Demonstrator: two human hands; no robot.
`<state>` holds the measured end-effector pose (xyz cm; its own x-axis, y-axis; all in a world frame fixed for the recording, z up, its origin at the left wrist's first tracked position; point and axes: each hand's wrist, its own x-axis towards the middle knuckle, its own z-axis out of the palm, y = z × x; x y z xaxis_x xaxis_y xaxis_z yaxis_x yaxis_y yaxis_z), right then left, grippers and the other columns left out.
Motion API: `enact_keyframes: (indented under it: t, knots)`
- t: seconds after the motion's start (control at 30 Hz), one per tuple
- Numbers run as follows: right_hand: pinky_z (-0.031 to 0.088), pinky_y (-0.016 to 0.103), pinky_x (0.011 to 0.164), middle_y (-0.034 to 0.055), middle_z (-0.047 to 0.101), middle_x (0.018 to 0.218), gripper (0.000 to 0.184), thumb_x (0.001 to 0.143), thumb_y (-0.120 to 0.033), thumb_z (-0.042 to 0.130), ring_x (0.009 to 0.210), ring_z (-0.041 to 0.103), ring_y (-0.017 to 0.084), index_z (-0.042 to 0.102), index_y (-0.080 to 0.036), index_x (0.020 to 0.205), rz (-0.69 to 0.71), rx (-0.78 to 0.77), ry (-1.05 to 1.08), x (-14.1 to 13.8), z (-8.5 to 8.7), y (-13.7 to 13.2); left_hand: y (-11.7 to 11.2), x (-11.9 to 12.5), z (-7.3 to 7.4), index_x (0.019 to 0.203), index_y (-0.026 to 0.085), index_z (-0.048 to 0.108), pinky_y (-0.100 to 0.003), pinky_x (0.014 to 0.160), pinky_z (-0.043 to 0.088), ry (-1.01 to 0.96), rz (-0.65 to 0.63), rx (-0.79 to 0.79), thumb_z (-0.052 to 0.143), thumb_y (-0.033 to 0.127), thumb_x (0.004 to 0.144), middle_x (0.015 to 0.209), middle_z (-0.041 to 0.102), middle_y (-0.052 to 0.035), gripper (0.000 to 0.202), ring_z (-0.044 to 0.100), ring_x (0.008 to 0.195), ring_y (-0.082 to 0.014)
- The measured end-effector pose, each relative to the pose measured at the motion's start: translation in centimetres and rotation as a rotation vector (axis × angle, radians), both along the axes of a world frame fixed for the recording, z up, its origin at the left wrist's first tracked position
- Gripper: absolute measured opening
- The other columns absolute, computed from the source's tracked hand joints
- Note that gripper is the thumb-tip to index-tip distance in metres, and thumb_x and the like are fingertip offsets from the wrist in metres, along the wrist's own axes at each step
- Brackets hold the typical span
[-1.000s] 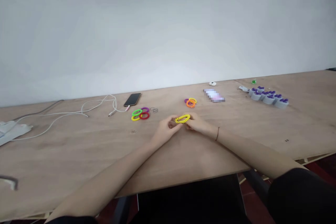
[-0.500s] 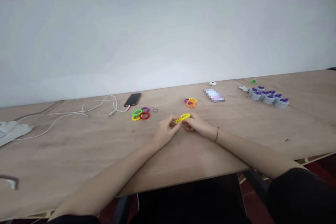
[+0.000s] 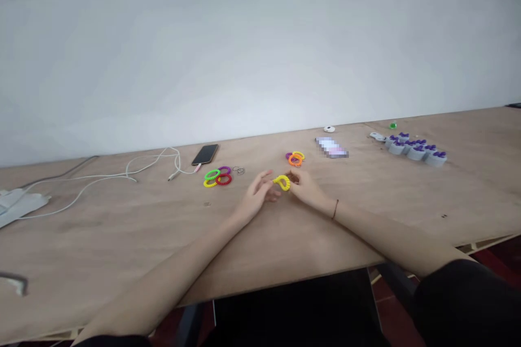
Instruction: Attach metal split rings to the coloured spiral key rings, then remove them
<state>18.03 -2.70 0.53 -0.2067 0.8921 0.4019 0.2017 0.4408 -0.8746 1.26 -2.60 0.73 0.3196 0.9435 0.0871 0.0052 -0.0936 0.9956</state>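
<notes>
Your left hand (image 3: pixel 256 198) is open, its fingers spread and holding nothing. Its fingertips (image 3: pixel 266 175) are just beside the yellow spiral hair coil (image 3: pixel 282 182), apparently not touching it. Your right hand (image 3: pixel 308 190) is curled into a loose pinch with its fingers on the right end of the coil, which they partly hide. The coil sits between your hands, over the plywood table (image 3: pixel 122 238); you cannot tell whether it touches the surface. A thin dark cord bracelet (image 3: pixel 335 209) circles your right wrist.

Around the hands: a small stack of orange, yellow and purple spiral coils (image 3: pixel 295 159) lies just beyond the yellow coil. To the left of your left hand is a group of green, red, yellow and purple coils (image 3: pixel 217 177), with small metal rings (image 3: pixel 239 170) beside it. Farther left are a black smartphone (image 3: pixel 205 154) and a tangled white cable (image 3: pixel 150 168). To the right, a pixelated pink-and-white object (image 3: pixel 331 147) cannot be identified. Farther right, a row of grey cups with purple tops (image 3: pixel 415 152) stands near the far edge of the table.
</notes>
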Motion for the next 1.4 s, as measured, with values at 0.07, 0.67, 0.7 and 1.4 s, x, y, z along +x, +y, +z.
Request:
enact_keyframes:
  t: [0.07, 0.67, 0.7, 1.4]
  knots:
    - [0.044, 0.025, 0.062, 0.0028, 0.062, 0.082, 0.012, 0.078, -0.023, 0.05, 0.071, 0.056, 0.013, 0.059, -0.018, 0.084, -0.067, 0.143, -0.119, 0.2, 0.0, -0.2, 0.0, 0.1, 0.2, 0.118, 0.017, 0.048, -0.029, 0.069, 0.053, -0.065, 0.014, -0.112, 0.049, 0.041, 0.083, 0.118, 0.056, -0.0126, 0.042, 0.066, 0.077, -0.0161]
    - [0.046, 0.025, 0.062, 0.0035, 0.066, 0.085, 0.017, 0.083, -0.025, 0.049, 0.072, 0.06, 0.014, 0.063, -0.02, 0.091, -0.027, 0.164, -0.196, 0.0, 0.7, -0.8, 0.1, -0.1, 0.1, 0.113, 0.016, 0.06, -0.028, 0.072, 0.05, 0.036, -0.138, -0.024, 0.064, 0.031, 0.073, 0.091, 0.066, -0.0063, 0.042, 0.06, 0.08, -0.0155]
    - [0.046, 0.025, 0.062, 0.0035, 0.066, 0.085, 0.018, 0.084, -0.023, 0.048, 0.072, 0.059, 0.014, 0.063, -0.02, 0.094, -0.026, 0.197, -0.234, 0.1, 0.7, -0.9, 0.1, -0.1, 0.1, 0.113, 0.016, 0.06, -0.027, 0.071, 0.05, 0.055, -0.139, -0.011, 0.063, 0.032, 0.074, 0.09, 0.066, -0.0058, 0.041, 0.06, 0.08, -0.0154]
    - [0.04, 0.025, 0.062, 0.0034, 0.059, 0.089, 0.012, 0.082, -0.016, 0.05, 0.064, 0.049, 0.011, 0.06, -0.019, 0.077, 0.034, 0.378, -0.385, 0.0, 0.9, -1.4, 0.5, -0.6, -0.1, 0.106, 0.015, 0.064, -0.028, 0.077, 0.05, -0.142, -0.127, -0.192, 0.065, 0.032, 0.075, 0.101, 0.067, -0.0094, 0.035, 0.062, 0.088, -0.0171]
